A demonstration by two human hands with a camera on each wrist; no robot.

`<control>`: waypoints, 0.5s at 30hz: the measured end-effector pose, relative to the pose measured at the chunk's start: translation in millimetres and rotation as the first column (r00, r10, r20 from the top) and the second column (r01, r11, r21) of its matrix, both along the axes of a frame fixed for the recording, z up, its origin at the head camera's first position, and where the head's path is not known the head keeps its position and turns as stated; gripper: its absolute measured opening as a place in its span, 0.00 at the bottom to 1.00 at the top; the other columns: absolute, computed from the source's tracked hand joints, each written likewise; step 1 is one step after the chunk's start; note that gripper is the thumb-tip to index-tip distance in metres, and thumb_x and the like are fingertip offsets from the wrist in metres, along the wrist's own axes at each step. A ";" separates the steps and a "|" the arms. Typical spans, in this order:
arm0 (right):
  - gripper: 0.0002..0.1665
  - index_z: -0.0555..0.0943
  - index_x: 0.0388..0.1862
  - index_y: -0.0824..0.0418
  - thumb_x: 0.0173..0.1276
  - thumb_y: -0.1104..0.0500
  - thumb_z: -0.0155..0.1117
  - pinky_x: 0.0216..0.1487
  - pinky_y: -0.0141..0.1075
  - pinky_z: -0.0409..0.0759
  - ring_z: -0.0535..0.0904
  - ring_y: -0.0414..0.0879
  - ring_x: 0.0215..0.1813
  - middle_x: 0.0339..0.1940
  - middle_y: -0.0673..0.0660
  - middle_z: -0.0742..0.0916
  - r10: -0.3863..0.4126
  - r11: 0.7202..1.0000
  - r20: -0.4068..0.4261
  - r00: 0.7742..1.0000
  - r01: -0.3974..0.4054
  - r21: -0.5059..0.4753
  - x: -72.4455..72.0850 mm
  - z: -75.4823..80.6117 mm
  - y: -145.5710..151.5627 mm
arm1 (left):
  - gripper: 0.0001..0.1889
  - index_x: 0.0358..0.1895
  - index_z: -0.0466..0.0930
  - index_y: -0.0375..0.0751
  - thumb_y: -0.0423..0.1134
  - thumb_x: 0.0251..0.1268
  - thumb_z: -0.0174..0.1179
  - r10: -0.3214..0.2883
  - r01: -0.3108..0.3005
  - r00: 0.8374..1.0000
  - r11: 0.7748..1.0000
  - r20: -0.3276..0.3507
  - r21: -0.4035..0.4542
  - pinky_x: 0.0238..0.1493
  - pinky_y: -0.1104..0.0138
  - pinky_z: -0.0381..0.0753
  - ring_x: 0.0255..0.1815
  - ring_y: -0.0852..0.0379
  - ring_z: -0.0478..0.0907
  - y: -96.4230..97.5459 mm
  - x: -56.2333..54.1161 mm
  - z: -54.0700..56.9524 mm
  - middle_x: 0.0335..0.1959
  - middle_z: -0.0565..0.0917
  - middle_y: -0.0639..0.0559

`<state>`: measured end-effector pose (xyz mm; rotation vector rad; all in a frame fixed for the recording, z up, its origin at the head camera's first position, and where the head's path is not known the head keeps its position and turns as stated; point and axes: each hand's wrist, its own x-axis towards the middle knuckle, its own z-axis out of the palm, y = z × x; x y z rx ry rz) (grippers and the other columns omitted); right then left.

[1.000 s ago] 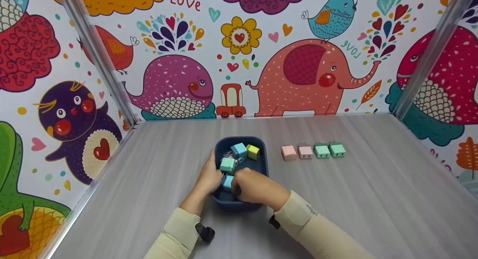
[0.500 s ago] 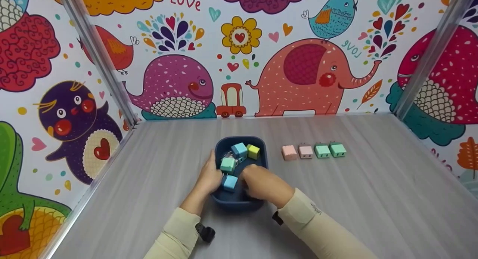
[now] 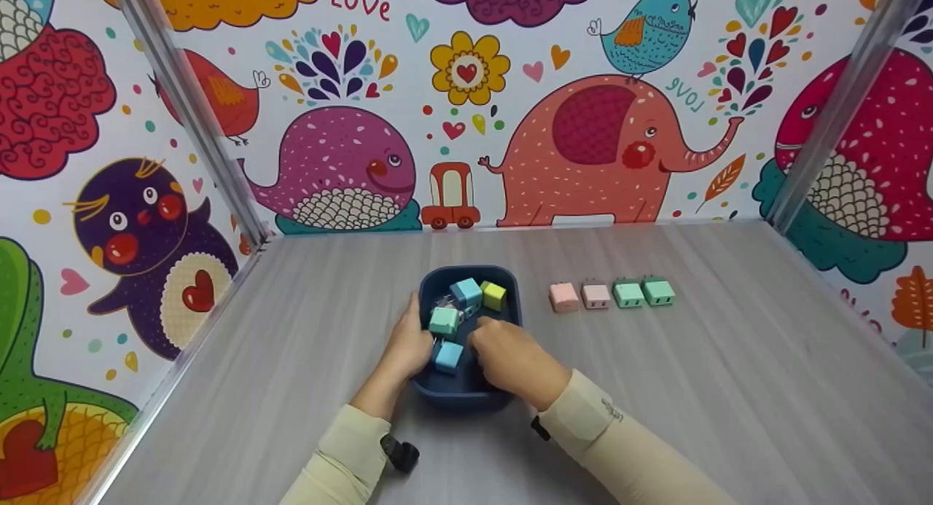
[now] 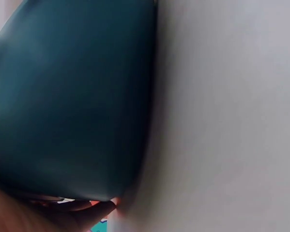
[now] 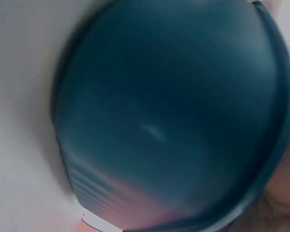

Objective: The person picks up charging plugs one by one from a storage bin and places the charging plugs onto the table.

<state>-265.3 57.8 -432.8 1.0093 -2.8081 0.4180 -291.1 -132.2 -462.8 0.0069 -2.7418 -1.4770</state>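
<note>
A dark blue bin [image 3: 466,401] stands on the table, with several charger plugs in it. Its left side is held by my left hand [image 3: 408,342], fingers along the outer wall; the left wrist view shows the fingers [image 4: 86,216] beside the bin's wall. My right hand [image 3: 514,359] reaches over the right rim into the bin, knuckles up. Its fingertips are hidden, so I cannot see whether they hold anything. Left of it lie a light blue charger plug [image 3: 448,357] and a mint green one [image 3: 444,320]. Farther back are a blue charger plug [image 3: 466,292] and a yellow-green one [image 3: 493,295].
Right of the bin, a row on the table holds a pink charger plug [image 3: 563,297], a paler pink one [image 3: 596,295], a green one [image 3: 628,294] and another green one [image 3: 659,291]. A cartoon-printed wall [image 3: 466,141] closes off the back and sides.
My right hand has shifted slightly right inside the bin, uncovering more of the light blue charger plug. My left hand and the bin stay put.
</note>
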 end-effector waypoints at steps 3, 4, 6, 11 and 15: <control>0.08 0.92 0.43 0.66 0.73 0.71 0.67 0.44 0.42 0.90 0.88 0.47 0.36 0.35 0.60 0.88 0.009 1.000 -0.015 1.000 -0.009 0.010 0.5 -1.3 0.9 | 0.41 0.85 0.42 0.25 0.19 0.68 0.44 -0.002 0.002 1.000 1.000 0.009 0.005 0.82 0.42 0.55 0.85 0.32 0.50 0.1 1.0 0.7 0.85 0.52 0.26; 0.08 0.92 0.43 0.66 0.73 0.71 0.68 0.44 0.41 0.90 0.88 0.47 0.37 0.35 0.60 0.88 0.009 1.000 -0.030 0.999 -0.009 0.011 0.1 -2.1 1.0 | 0.41 0.85 0.42 0.25 0.19 0.69 0.44 -0.002 0.002 1.000 1.000 0.011 0.007 0.82 0.42 0.54 0.85 0.32 0.50 0.1 1.1 0.9 0.85 0.52 0.26; 0.08 0.93 0.42 0.66 0.73 0.70 0.68 0.44 0.41 0.90 0.88 0.47 0.36 0.34 0.60 0.88 0.006 1.000 -0.060 0.998 -0.005 0.009 -0.8 -3.8 0.7 | 0.41 0.85 0.42 0.25 0.20 0.69 0.44 -0.004 0.003 1.000 1.000 0.017 0.011 0.82 0.42 0.54 0.86 0.32 0.50 0.3 2.0 1.7 0.85 0.51 0.26; 0.08 0.92 0.39 0.66 0.73 0.70 0.67 0.41 0.40 0.90 0.88 0.47 0.35 0.32 0.59 0.87 0.002 1.000 -0.080 0.997 -0.002 0.000 -2.1 -7.2 -2.3 | 0.41 0.85 0.42 0.25 0.20 0.70 0.44 -0.003 0.002 1.000 1.000 0.025 0.013 0.82 0.42 0.54 0.86 0.32 0.49 1.2 2.3 2.1 0.85 0.51 0.27; 0.09 0.92 0.40 0.66 0.74 0.71 0.65 0.41 0.39 0.90 0.89 0.47 0.35 0.32 0.60 0.87 -0.007 1.000 -0.075 0.997 0.007 -0.002 -2.6 -9.1 -4.2 | 0.41 0.85 0.42 0.25 0.20 0.70 0.44 -0.002 0.002 1.000 1.000 0.026 0.011 0.82 0.42 0.55 0.86 0.33 0.50 0.9 1.7 1.5 0.85 0.51 0.27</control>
